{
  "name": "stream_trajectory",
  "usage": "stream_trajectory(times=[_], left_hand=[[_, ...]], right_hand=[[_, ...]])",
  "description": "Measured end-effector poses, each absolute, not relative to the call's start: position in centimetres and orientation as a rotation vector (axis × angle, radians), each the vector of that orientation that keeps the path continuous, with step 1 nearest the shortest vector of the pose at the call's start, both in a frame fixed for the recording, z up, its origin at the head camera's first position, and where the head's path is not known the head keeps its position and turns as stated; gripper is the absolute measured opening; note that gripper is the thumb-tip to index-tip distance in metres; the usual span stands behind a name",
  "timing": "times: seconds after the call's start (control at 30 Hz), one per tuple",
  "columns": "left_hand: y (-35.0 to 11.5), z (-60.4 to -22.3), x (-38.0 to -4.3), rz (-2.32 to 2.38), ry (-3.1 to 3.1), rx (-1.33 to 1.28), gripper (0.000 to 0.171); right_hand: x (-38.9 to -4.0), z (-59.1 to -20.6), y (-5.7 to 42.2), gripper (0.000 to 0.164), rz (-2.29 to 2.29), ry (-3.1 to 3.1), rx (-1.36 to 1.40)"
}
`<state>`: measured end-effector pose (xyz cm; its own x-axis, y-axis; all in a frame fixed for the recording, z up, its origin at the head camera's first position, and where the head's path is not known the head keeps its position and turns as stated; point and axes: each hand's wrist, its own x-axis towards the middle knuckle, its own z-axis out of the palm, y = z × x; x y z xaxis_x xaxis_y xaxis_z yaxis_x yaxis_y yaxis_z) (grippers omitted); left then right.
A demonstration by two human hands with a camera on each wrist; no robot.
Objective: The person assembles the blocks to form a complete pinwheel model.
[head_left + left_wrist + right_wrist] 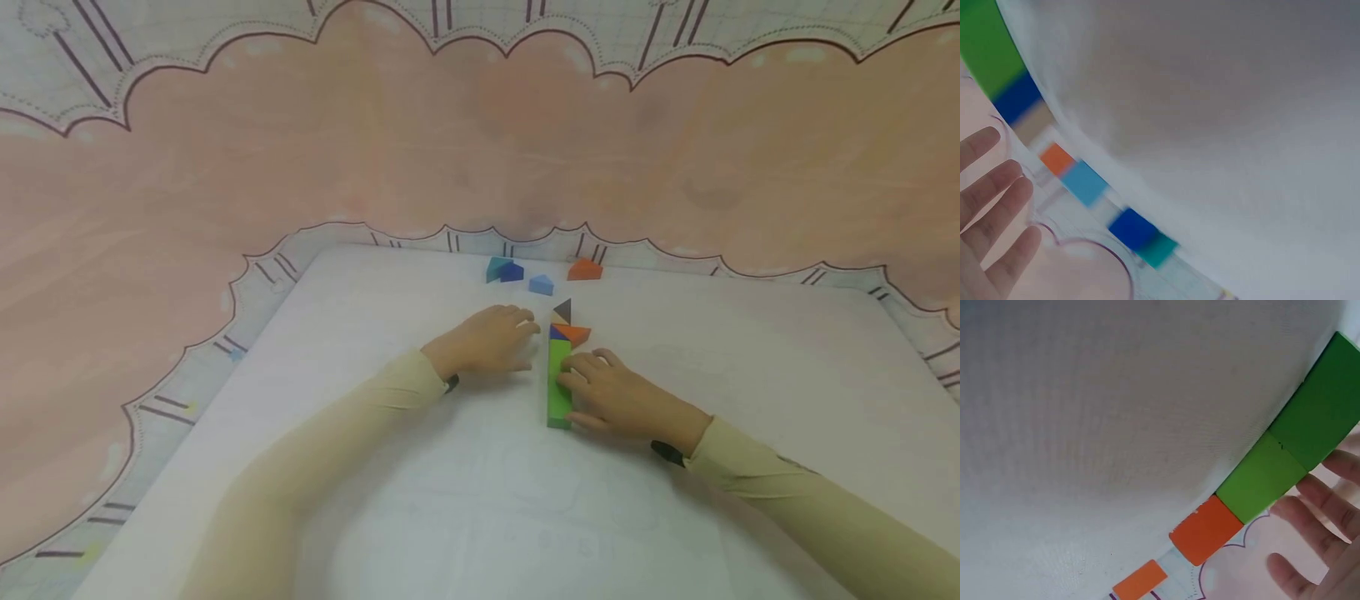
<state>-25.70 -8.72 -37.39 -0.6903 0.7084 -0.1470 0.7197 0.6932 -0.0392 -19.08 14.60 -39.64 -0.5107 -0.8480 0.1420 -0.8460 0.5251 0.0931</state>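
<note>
A row of wooden blocks lies on the white table: a long green section (558,383), a small dark blue block (557,332), an orange triangle (574,333) and, at the far end, a grey-and-tan piece (562,312). In the right wrist view the green part shows a dark green block (1325,406) and a lighter green block (1261,477). My right hand (617,396) rests its fingertips along the right edge of the green section, fingers fairly straight. Left of the row, my left hand (491,342) hovers with spread fingers, apart from the blocks.
Behind the row are a teal block (498,268), a dark blue block (512,272), a light blue triangle (542,285) and another orange block (585,269). A pink cloud-patterned cloth (480,142) stands beyond the table's (420,500) far edge.
</note>
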Motion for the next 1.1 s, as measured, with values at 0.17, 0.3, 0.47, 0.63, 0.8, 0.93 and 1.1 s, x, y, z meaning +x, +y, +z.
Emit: stream_trajectory(times=[0.17, 0.3, 0.47, 0.63, 0.8, 0.93, 1.1], left_hand=[[-9.7, -36.8, -28.5, -0.160, 2.809, 1.123, 0.057], [-9.9, -36.5, -30.4, -0.131, 2.852, 1.120, 0.054], [-9.5, -36.7, -32.6, -0.134, 2.927, 1.164, 0.047], [-8.5, -36.8, -34.5, -0.124, 2.969, 1.088, 0.043], [-6.7, -37.3, -36.3, -0.104, 2.980, 1.004, 0.042], [-5.7, -37.9, -37.4, -0.126, 2.990, 0.996, 0.038], [-5.2, -38.6, -38.0, -0.184, 3.009, 1.045, 0.029]], right_hand=[[-19.3, -39.5, 14.5, 0.046, -0.018, -2.618, 1.477], [-19.5, -39.4, 14.5, 0.044, 0.000, -2.632, 1.497], [-19.8, -39.6, 14.6, 0.043, 0.012, -2.609, 1.521], [-20.1, -39.8, 14.7, 0.042, 0.016, -2.589, 1.529], [-20.2, -39.8, 14.8, 0.042, 0.022, -2.588, 1.533], [-20.2, -39.8, 14.8, 0.042, 0.023, -2.609, 1.534], [-20.1, -39.7, 14.7, 0.042, 0.020, -2.622, 1.538]])
